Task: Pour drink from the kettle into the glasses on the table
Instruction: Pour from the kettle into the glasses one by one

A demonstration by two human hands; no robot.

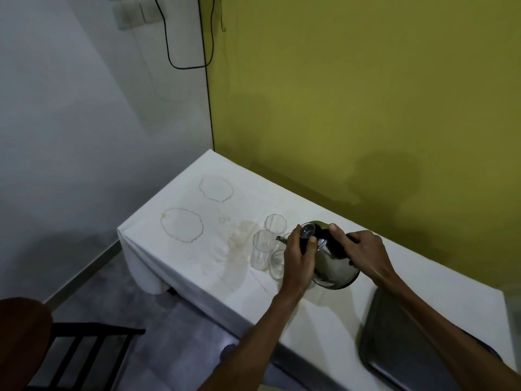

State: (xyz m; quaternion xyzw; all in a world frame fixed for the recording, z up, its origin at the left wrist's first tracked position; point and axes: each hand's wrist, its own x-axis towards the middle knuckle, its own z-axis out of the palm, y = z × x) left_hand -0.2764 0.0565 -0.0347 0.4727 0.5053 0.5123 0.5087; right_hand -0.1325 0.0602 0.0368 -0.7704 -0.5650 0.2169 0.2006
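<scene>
- The tabletop [197, 249] wears a white cloth with brown ring stains at 10 o'clock
- Three clear glasses [262, 249] stand clustered near its centre
- A metal tray [400, 342] lies at 4 o'clock

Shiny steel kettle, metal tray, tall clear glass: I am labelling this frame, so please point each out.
Shiny steel kettle [335, 266]: head view, on its polished rounded side.
Grey metal tray [400, 342]: head view, on its bare flat bottom.
Tall clear glass [262, 251]: head view, on its near wall.
</scene>
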